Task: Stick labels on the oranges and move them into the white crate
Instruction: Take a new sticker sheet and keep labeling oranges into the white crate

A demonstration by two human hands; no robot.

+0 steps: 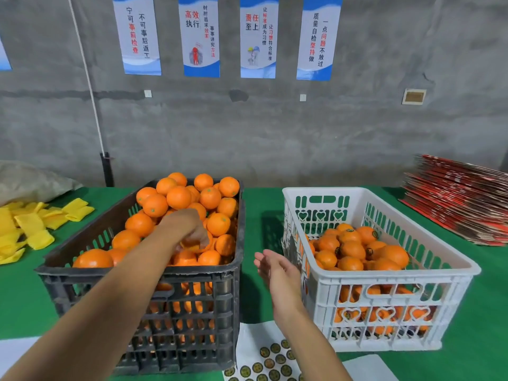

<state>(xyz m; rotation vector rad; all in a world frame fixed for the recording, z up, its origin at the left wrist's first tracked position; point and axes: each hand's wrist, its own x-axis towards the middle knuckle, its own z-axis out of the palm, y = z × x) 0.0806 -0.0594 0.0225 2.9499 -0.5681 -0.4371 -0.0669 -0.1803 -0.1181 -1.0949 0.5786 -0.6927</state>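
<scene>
Stickers [270,362] are lying on their white sheet at the near edge of the bench [467,358], between the two crates, so either arm is reaching them easily. Just beyond, the right hand [277,270] is hovering open and empty in the gap, probably waiting to peel a label. The left hand [189,229] is curling round an orange [192,244] in the heaped black crate [137,273], likely lifting it for labelling. Labelled oranges [357,248] are sitting in the white crate [384,276] to the right, keeping finished fruit apart. Farther back, yellow foam sleeves [35,224] and flat red cartons [461,199] are flanking the crates, under posters [202,34] on the wall
</scene>
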